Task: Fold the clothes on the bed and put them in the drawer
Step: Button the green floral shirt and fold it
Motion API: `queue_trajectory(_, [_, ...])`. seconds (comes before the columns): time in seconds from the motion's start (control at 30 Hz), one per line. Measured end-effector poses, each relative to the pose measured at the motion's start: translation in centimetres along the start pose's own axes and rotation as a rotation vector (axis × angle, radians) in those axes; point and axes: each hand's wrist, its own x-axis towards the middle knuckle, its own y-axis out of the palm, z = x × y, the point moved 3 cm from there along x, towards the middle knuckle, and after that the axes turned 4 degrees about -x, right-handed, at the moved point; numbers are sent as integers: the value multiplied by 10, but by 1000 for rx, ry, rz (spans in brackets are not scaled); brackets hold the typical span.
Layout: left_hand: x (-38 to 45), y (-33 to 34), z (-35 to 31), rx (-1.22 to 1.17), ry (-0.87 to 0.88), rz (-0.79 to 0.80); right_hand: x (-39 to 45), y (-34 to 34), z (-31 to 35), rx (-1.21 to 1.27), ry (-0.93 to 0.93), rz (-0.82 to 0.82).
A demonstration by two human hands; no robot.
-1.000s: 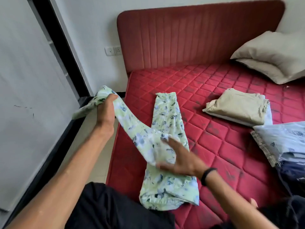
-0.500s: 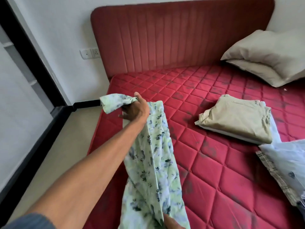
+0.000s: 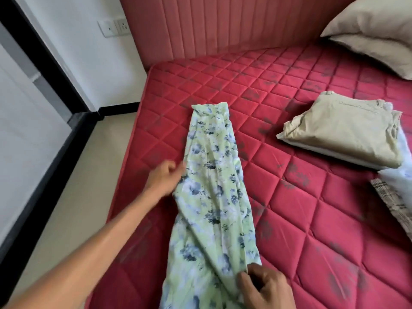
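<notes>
right hand (image 3: 266, 288): nearest to me, at the near end of the floral garment (image 3: 214, 197); my fingers (image 3: 247, 284) are curled and pinch its near right edge, pinning it to the bed (image 3: 312, 219).

floral garment: a pale green cloth with blue flowers, lying flat on the red mattress as a long narrow strip. Its near end is wide and runs out of view at the bottom; it tapers to a squared far end (image 3: 210, 108) toward the headboard (image 3: 223, 25).

long axis: near to far, leaning a little left as it goes away from me. I judge the next fold has to bring one end along that line onto the other.

left hand (image 3: 165, 177): farther out, at the strip's left edge about halfway along. It is blurred, so I cannot tell whether those fingers grip the cloth or only brush it; they look loosely bent and just touching the edge.

garment relative to fingers: the cloth lies to the right of my left fingers and stretches away to the far left of my right fingers. The far end is well beyond both hands; the left hand is the nearer one to it.

folded beige clothes (image 3: 341, 134): to the right and farther off, apart from the strip.

pillows (image 3: 374, 30): far right, against the headboard.

drawer: not in view.
</notes>
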Motion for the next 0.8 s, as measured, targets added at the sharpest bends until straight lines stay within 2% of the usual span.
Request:
queue_trajectory(0.03, [-46, 0, 21, 6, -52, 78, -8, -2, 5, -80, -19, 14])
queue_trajectory(0.1, [-115, 9, 50, -63, -109, 144, -7, -13, 14, -219, -29, -137])
queue_trajectory(0.17, [-185, 14, 65, -86, -164, 243, -22, -8, 11, -366, -115, -245])
queue_trajectory(0.23, [-236, 27, 73, -137, -205, 341, -38, -5, 6, -371, -107, -291])
queue_trajectory(0.33, [-272, 30, 73, -508, -287, 327, -50, -15, 13, -123, 103, -138])
queue_trajectory(0.4, [-285, 23, 60, -674, -296, 278, -55, -29, 21, 57, 153, -84])
queue_trajectory(0.43, [-293, 19, 52, -725, -276, 250, -58, -38, 25, 82, 145, -89])
queue_trajectory(0.53, [-327, 2, 29, -762, -130, 179, -73, -76, 36, -60, 45, -114])
queue_trajectory(0.6, [-356, 2, 24, -695, -25, 249, -92, -99, 37, -103, 10, -42])
queue_trajectory(0.67, [-383, 9, 25, -513, 39, 380, -106, -111, 27, -246, 33, 24])
queue_trajectory(0.73, [-398, 19, 39, -178, 68, 472, -110, -113, 9, -433, 135, 85])
queue_trajectory(0.8, [-407, 26, 51, 167, 82, 415, -109, -106, -10, -595, 229, 180])
